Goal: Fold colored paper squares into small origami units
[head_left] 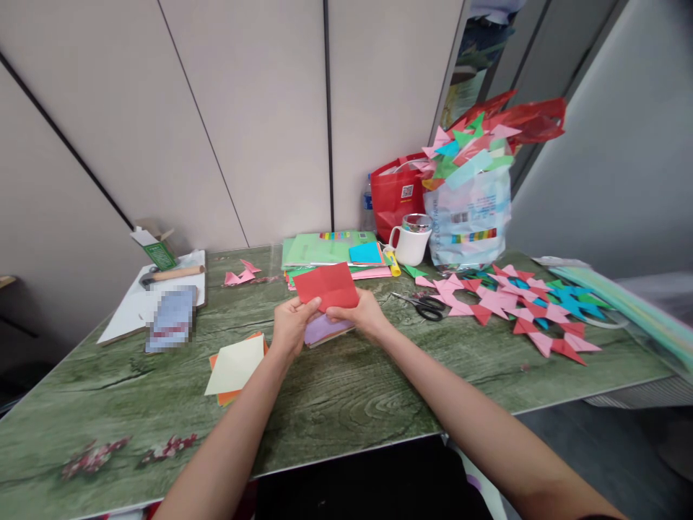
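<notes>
Green table [346, 397]: left hand [291, 321] and right hand [367, 316], fingers curled, thumbs pinching red paper [326, 283] over purple paper [323, 330], contact unclear. Uneven thumb pressure could crease it crooked; a loose pinch could let edges slip.

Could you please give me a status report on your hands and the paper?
Left hand and right hand holding red paper. Purple paper partly hidden. Scissors to the right, untouched.

The head view looks down across the table [351, 404]
</notes>
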`<move>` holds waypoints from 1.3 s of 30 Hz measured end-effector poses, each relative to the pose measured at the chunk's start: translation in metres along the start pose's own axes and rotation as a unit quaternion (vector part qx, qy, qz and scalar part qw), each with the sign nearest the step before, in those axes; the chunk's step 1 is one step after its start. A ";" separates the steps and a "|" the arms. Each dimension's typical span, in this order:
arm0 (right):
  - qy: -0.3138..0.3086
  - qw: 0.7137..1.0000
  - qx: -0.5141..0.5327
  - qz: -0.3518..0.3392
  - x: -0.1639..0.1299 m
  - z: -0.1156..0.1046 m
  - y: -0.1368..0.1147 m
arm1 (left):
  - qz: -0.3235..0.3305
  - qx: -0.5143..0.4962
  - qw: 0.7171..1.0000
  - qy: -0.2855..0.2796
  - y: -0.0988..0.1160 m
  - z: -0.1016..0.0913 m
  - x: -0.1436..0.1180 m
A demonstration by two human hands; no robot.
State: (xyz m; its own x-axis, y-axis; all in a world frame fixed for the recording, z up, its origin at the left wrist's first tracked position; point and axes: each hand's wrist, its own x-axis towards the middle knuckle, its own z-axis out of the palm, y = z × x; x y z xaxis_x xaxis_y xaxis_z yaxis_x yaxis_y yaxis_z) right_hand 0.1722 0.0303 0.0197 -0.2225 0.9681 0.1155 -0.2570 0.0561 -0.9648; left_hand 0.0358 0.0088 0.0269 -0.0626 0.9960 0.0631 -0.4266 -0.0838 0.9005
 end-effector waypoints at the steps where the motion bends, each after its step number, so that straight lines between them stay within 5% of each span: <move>1: 0.000 1.000 0.002 0.001 0.000 0.000 0.000 | 0.000 -0.002 1.000 0.001 0.000 0.000 0.000; 22: -0.050 0.995 -0.086 -0.025 0.006 -0.012 0.000 | -0.075 0.064 0.995 0.003 0.003 -0.009 0.003; 30: 0.006 0.963 -0.241 -0.119 0.006 -0.008 0.007 | -0.057 0.028 0.998 0.020 -0.007 -0.004 0.001; 39: 0.020 0.983 -0.170 -0.065 0.005 -0.006 0.006 | -0.041 0.024 0.999 0.026 -0.009 0.002 -0.003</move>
State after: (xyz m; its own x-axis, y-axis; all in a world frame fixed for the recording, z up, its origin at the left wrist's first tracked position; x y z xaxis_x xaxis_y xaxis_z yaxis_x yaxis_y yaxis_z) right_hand 0.1747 0.0373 0.0129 -0.1705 0.9554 0.2410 0.0503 0.2527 -0.9662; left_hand 0.0418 0.0069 0.0193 -0.0754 0.9966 -0.0330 -0.3892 0.0011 0.9211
